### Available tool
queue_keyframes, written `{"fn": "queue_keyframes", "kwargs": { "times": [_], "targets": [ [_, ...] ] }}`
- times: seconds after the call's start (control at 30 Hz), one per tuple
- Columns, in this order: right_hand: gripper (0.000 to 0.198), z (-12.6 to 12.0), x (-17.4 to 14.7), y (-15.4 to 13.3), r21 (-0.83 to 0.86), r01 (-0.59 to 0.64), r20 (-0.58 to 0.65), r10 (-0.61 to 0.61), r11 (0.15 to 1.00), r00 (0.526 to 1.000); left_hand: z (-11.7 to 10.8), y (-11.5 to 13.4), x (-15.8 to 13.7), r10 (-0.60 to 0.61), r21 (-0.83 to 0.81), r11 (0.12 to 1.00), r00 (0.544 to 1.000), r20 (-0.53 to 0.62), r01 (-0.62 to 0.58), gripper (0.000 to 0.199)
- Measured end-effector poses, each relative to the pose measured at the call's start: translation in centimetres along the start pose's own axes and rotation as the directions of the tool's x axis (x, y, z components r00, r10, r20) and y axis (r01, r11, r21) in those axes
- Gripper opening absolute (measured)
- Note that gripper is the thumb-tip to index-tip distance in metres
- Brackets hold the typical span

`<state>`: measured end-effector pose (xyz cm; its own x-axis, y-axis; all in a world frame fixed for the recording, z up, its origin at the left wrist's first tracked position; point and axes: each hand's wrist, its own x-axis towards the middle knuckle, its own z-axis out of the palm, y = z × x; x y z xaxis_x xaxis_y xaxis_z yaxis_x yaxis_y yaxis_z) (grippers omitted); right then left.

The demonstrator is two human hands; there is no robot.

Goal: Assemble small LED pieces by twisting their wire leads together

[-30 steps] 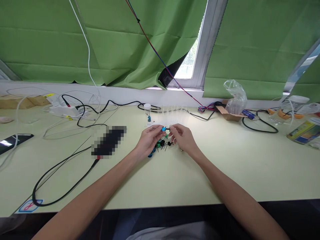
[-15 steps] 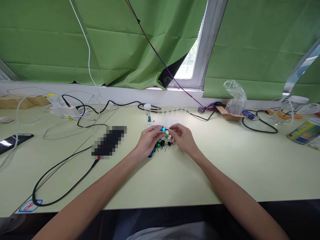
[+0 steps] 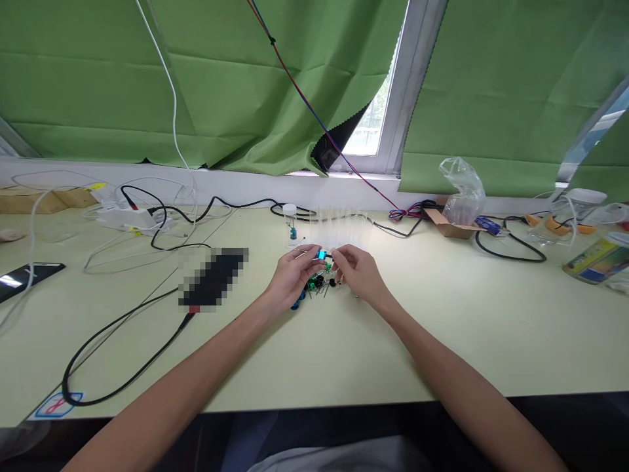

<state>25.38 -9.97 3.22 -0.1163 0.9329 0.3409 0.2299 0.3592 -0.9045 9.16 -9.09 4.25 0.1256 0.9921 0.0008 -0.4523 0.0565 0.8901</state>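
Between the fingertips of my left hand (image 3: pixel 295 272) is a small bright blue piece (image 3: pixel 322 254), pinched from the left. My right hand (image 3: pixel 356 267) is closed on a short thin black part (image 3: pixel 329 255) that meets the blue piece from the right; its exact kind is too small to tell. Below both hands lies a pile of small green and black parts with thin metal pins (image 3: pixel 319 283). Dark blue round parts (image 3: pixel 297 303) sit beside the pile, under my left palm. Behind the hands stands a clear tube (image 3: pixel 290 219) with a white cap and a blue part inside.
A row of clear tubes (image 3: pixel 339 226) stands behind my hands. To the left are a pixelated dark device (image 3: pixel 213 278) on a black cable, a phone (image 3: pixel 29 282) and a white power strip (image 3: pixel 125 217). A cardboard box (image 3: pixel 455 226) and a labelled jar (image 3: pixel 599 259) are at the right.
Both hands keep almost the same place. The blue piece has turned slightly between the fingers and shows a brighter face.
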Motion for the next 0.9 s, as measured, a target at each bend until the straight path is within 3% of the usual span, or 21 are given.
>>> {"fn": "queue_keyframes", "kwargs": {
  "times": [0.37, 0.73, 0.9],
  "targets": [
    [0.029, 0.05, 0.06, 0.33, 0.029, 0.037, 0.004, -0.037, 0.999, 0.999, -0.12, -0.2, 0.2, 0.011, -0.039, 0.999, 1.0, -0.029, -0.012, 0.027],
    [0.048, -0.01, -0.09, -0.12, -0.049, 0.006, 0.008, -0.006, 0.999, 1.0, -0.08, -0.23, 0.01, 0.022, 0.002, 1.0, 1.0, 0.002, -0.022, 0.027],
    [0.036, 0.0, -0.05, 0.0, -0.001, 0.008, 0.002, -0.008, 1.0, 1.0, -0.01, -0.21, 0.04, 0.029, -0.005, 1.0, 0.999, -0.024, -0.029, 0.028]
  ]
}}
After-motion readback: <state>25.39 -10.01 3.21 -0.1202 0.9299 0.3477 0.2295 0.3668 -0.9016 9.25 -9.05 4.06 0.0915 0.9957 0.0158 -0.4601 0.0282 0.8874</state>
